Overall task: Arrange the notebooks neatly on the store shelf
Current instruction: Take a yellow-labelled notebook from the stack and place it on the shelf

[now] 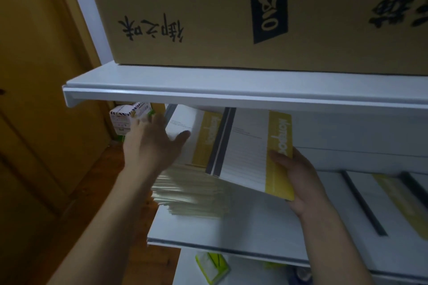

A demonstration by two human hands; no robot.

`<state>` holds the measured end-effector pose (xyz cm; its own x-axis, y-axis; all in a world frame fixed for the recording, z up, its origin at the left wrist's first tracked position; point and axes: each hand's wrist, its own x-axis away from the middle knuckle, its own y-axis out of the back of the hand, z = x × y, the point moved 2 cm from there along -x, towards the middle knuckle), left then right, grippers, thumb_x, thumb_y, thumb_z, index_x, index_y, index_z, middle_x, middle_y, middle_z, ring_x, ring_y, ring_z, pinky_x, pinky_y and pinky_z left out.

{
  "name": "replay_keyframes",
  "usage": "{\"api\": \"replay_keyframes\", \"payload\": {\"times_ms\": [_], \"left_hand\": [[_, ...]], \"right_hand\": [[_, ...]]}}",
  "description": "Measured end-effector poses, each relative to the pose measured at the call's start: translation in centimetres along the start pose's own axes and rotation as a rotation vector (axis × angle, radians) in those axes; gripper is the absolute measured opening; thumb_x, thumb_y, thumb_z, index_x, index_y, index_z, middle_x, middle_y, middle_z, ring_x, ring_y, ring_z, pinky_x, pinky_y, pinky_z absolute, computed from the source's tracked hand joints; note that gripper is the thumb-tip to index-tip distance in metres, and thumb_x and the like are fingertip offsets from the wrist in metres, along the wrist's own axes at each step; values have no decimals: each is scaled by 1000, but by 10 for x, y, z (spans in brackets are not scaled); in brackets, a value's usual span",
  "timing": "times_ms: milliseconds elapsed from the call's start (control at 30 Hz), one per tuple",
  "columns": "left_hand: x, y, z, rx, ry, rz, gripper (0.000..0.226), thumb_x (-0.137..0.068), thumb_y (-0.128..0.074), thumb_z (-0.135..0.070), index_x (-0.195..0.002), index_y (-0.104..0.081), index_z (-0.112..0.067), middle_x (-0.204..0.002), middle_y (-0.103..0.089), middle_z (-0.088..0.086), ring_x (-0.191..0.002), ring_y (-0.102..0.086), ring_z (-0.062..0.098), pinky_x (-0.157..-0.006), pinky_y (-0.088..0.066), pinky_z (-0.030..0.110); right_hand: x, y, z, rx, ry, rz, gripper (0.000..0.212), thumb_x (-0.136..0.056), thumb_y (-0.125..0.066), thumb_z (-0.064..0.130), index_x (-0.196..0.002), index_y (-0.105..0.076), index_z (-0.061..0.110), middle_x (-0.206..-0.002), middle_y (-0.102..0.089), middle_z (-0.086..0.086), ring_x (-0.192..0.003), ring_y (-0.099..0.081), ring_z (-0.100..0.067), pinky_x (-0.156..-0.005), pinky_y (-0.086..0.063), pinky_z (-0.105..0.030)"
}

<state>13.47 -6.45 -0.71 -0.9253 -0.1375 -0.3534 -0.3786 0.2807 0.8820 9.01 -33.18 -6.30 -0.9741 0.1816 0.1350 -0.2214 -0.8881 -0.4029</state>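
1. Two bare forearms rise from the bottom edge toward a white shelf [231, 236], whose front lip slants across the lower view.
2. The right hand [298, 180] grips a white notebook [247, 152] by its yellow band, thumb on the cover and fingers hidden beneath. The notebook is tilted, with its far end under the upper shelf [208, 92].
3. The left hand [152, 143] is open, its fingers spread and straight though blurred. Its thumb lies on the top cover of a stack of notebooks [192, 192], just left of the held one.
4. The held notebook overlaps the stack's right side, and the stack sits at the shelf's left end, close to the edge.
5. Room above is tight: the upper shelf hangs low over the stack and carries a large cardboard box [196, 18].
6. More notebooks [393, 201] lie flat farther right on the same shelf, with a bare strip of shelf between them and the right hand.
7. A small carton [125, 120] shows just beyond the left hand's fingers.
8. A green-and-yellow packet [212, 266] lies on the level below.
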Motion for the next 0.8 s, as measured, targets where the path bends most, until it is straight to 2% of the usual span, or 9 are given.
{"api": "replay_keyframes", "payload": {"times_ms": [67, 133, 200, 300, 433, 500, 567, 700, 800], "left_hand": [[-12, -2, 11, -15, 49, 142, 60, -80, -62, -60, -117, -54, -14, -118, -56, 12, -104, -54, 28, -83, -55, 44], [-17, 0, 17, 52, 57, 160, 39, -85, -64, -47, -105, -58, -14, -103, -61, 9, -87, -59, 22, -75, -57, 40], [-19, 2, 19, 140, 43, 158, 26, -88, -65, -35, -99, -59, -13, -93, -62, 6, -79, -60, 19, -69, -56, 35], [-21, 3, 23, 200, 67, 217, 22, -89, -64, -29, -99, -59, -10, -91, -61, 6, -78, -59, 17, -66, -53, 30], [-20, 15, 22, 224, 78, 106, 20, -96, -53, -25, -106, -55, -8, -94, -60, 8, -82, -61, 24, -73, -58, 42], [-10, 23, 11, 409, 51, 57, 11, -100, -45, -21, -105, -47, -12, -91, -55, 3, -78, -62, 23, -65, -60, 43], [8, 29, -4, 666, 53, 82, 9, -101, -43, -21, -106, -44, -14, -92, -51, -5, -76, -62, 19, -53, -59, 36], [45, 23, -31, 1179, 190, 216, 13, -101, -43, -20, -112, -46, -14, -101, -53, 0, -85, -61, 23, -55, -60, 37], [60, 5, -45, 1094, 155, 270, 14, -102, -38, -28, -113, -45, -22, -85, -56, 2, -72, -62, 20, -57, -58, 33]], "right_hand": [[4, 1, 0, 1, -5, 8, 30, -88, -58, 2, -117, -64, 8, -107, -73, -11, -96, -70, -28, -73, -59, -35], [6, 1, -1, 8, -14, 13, 30, -88, -58, 2, -117, -64, 8, -107, -73, -11, -97, -70, -30, -76, -59, -38], [8, 0, -2, 1, -20, 4, 30, -88, -58, 2, -117, -64, 7, -108, -72, -13, -100, -69, -32, -81, -57, -41], [9, -3, -4, 0, -31, -11, 32, -88, -58, 2, -119, -62, 7, -111, -71, -15, -102, -68, -34, -82, -55, -42], [11, -6, -5, -15, -31, 6, 32, -89, -58, 4, -120, -62, 8, -111, -72, -13, -102, -68, -33, -84, -55, -44], [13, -8, -4, -39, -27, 27, 31, -89, -58, 4, -120, -62, 8, -111, -72, -13, -102, -68, -32, -87, -54, -45], [13, -11, -3, -71, -24, 46, 30, -89, -57, 5, -118, -63, 10, -111, -72, -12, -101, -68, -30, -84, -55, -43], [11, -16, -3, -108, -35, 84, 31, -90, -55, 6, -120, -62, 12, -112, -72, -11, -98, -70, -27, -74, -58, -37], [8, -17, -3, -102, -45, 92, 32, -90, -54, 3, -121, -61, 9, -112, -71, -13, -93, -71, -26, -68, -60, -35]]}}
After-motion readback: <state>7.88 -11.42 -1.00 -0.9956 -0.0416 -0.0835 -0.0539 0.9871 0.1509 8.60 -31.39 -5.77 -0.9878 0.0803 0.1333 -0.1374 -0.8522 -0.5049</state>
